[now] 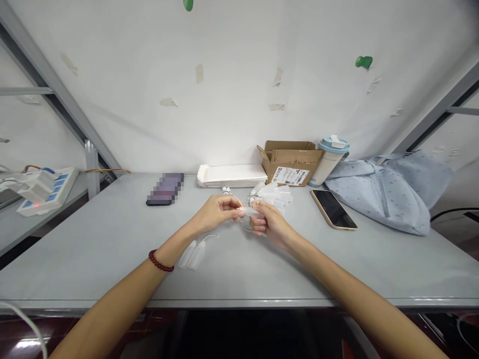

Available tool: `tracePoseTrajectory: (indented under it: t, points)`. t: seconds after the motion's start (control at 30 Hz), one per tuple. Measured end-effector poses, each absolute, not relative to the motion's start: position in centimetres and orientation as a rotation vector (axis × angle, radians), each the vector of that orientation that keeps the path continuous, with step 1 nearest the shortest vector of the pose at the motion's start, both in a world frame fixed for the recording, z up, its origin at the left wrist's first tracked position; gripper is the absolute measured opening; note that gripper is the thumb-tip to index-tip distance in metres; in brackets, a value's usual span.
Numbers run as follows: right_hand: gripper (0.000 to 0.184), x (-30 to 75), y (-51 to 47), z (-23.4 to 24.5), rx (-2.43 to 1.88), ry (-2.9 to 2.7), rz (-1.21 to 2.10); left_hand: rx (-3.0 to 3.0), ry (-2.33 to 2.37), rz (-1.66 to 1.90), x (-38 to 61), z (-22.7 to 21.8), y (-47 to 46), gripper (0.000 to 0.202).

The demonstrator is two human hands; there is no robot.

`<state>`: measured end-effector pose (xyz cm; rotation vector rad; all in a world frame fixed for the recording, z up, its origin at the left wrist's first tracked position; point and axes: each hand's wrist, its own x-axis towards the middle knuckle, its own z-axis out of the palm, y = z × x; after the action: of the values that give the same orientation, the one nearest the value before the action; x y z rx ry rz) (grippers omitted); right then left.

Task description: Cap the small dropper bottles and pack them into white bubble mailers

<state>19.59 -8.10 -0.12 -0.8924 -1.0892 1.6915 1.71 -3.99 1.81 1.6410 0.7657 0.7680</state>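
Observation:
My left hand [226,208] and my right hand [270,222] meet over the middle of the table, both closed on a small translucent white plastic tube [250,212]. The right fingers wrap round its body, while the left fingertips pinch its near-left end. A thin white cord hangs below it. Beside my left wrist lie two similar tubes [192,255], one with a loose cord. Behind my right hand is a pile of several such tubes [279,194]. A few small white round pieces [226,190] sit just past my left hand.
Along the wall stand a stack of white trays [232,176], an open cardboard box [294,159] and a blue-lidded cup [329,159]. A phone [335,210] and a light blue cloth bag [381,194] lie right. Another phone [165,189] lies left; a power strip [52,192] is far left.

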Motion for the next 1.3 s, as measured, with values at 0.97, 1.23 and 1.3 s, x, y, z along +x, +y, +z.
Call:
tracePoseTrajectory:
  t: [0.97,1.23,1.3]
  points:
    - [0.037,19.3,-8.2,-0.6,-1.106,-1.347,1.240,1.780,0.825,0.717,1.8,2.2,-4.5,0.024]
    - [0.037,19.3,-8.2,-0.1,-1.057,-1.262,1.333,1.769,0.807,0.756,2.0,2.0,-4.6,0.025]
    - [0.035,19.3,-8.3,-0.3,-1.049,-1.320,1.260,1.743,0.796,0.698,2.0,2.0,-4.5,0.031]
